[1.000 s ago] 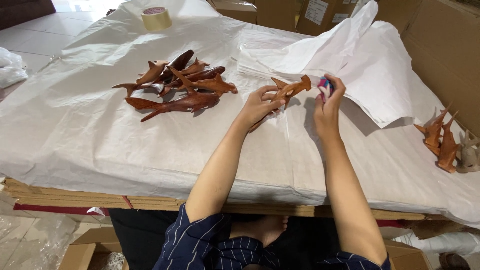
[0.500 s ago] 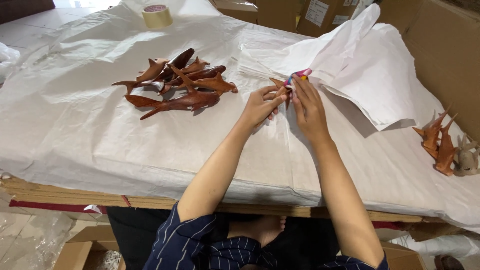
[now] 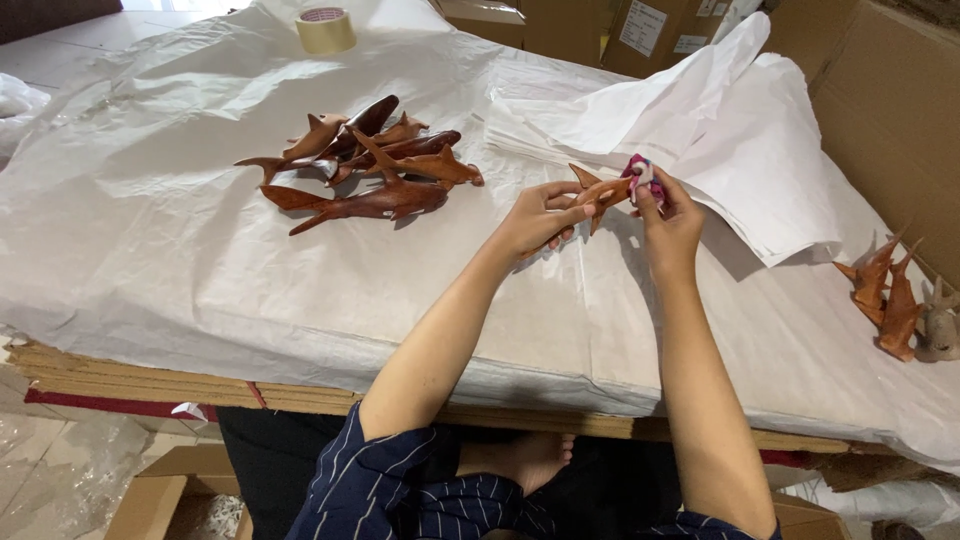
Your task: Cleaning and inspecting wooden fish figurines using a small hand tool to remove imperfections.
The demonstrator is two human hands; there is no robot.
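Hands (image 3: 600,215) shifted right w/ brown wooden shark (image 3: 598,190).

We see a low table (image 3: 150,370) of stacked boards, covered by white paper sheeting (image 3: 150,220). Directly on it, well to the left of our fingers (image 3: 585,210), lies a heap of brown carved fish (image 3: 365,165); a tape roll (image 3: 326,29) sits far beyond them. Loose white wrapping sheets (image 3: 720,140) lie just behind the fingers, and more carved figures (image 3: 890,295) well to the right.
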